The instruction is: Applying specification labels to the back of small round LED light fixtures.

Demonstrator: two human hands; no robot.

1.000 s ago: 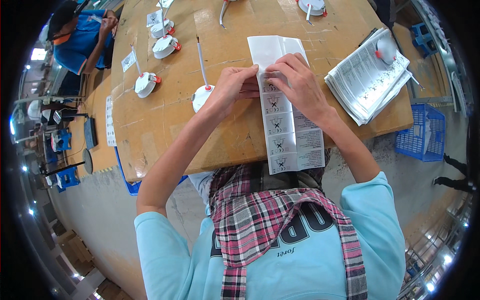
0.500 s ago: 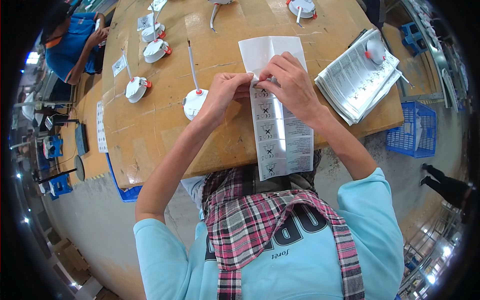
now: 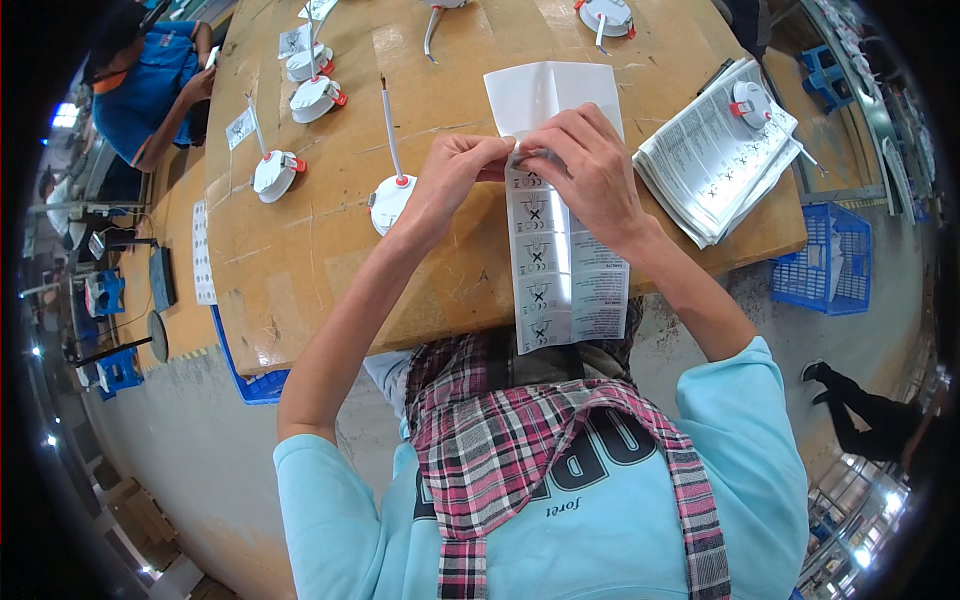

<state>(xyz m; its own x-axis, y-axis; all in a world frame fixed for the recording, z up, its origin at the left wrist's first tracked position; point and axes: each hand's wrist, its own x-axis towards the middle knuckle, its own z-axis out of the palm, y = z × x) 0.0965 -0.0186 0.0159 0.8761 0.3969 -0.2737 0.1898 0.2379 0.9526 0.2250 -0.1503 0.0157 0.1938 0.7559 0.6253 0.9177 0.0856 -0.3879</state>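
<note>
A long white sheet of printed stickers [image 3: 534, 290] hangs over the table's near edge, its blank far end [image 3: 560, 90] lying farther in. My left hand [image 3: 452, 182] is closed, with thumb and fingertips pinching the sheet's left edge. My right hand [image 3: 590, 170] meets it there, fingers curled and pinching the same spot; whether a sticker is lifting between the fingertips cannot be made out. Just left of my left wrist sits a round white downlight [image 3: 388, 207], partly hidden by that arm, with its cable [image 3: 389, 130] standing up.
Several more downlights [image 3: 273, 178] stand at the left and far side, some with sticker flags [image 3: 241, 127] on their cables. A pile of sticker sheets [image 3: 700, 170] lies right, a downlight [image 3: 750, 104] on top. Blue crates [image 3: 822, 262] flank the table. A co-worker [image 3: 150, 90] sits far left.
Both hands and the sheet have shifted slightly away from me, still pinched together. At the far left the co-worker's hands have moved. A person at the right has walked into fuller view.
</note>
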